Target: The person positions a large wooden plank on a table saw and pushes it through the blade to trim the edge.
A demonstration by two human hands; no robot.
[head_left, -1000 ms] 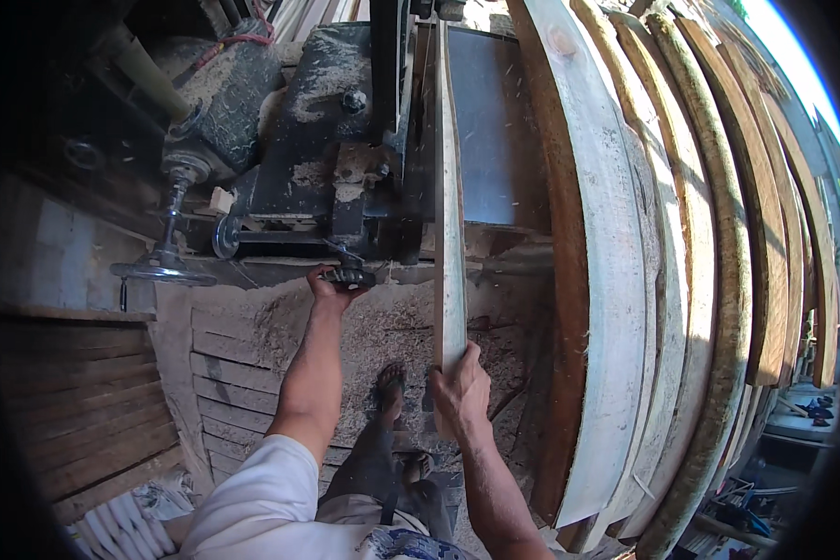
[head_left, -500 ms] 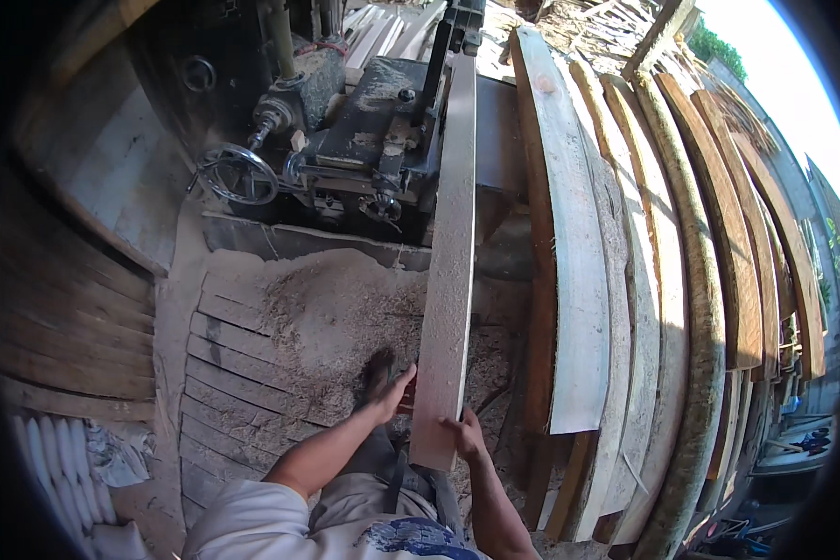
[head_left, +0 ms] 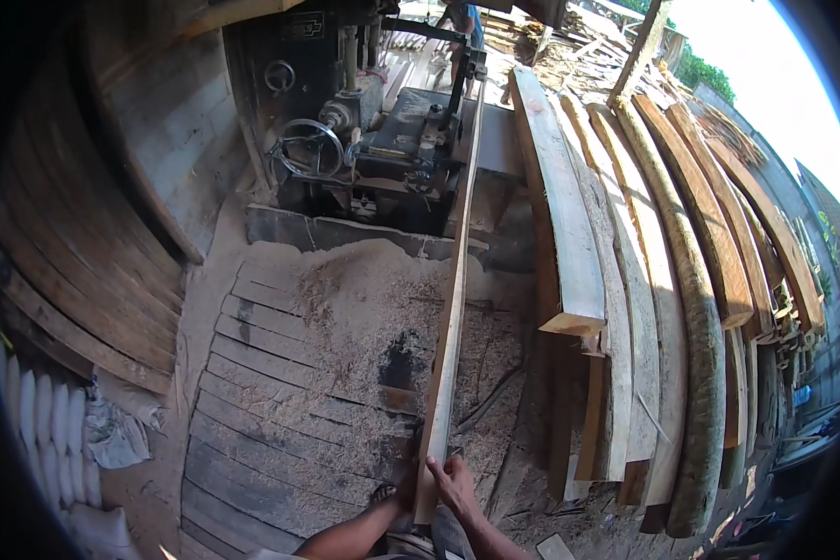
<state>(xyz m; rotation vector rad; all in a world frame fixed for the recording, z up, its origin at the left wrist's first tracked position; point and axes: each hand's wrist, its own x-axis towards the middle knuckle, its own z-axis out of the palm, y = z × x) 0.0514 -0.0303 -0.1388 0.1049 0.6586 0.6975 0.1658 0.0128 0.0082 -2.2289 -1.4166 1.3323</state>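
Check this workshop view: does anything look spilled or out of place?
Yes: sawdust lies heaped in front of the machine and strewn over the floorboards, partly hiding them, so it looks spilled.

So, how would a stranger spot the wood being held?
Look for the dark machine near the top. From its right half, a long, thin board slants down to the person's right hand. Unlike the timbers lined up further right, it is hand-held.
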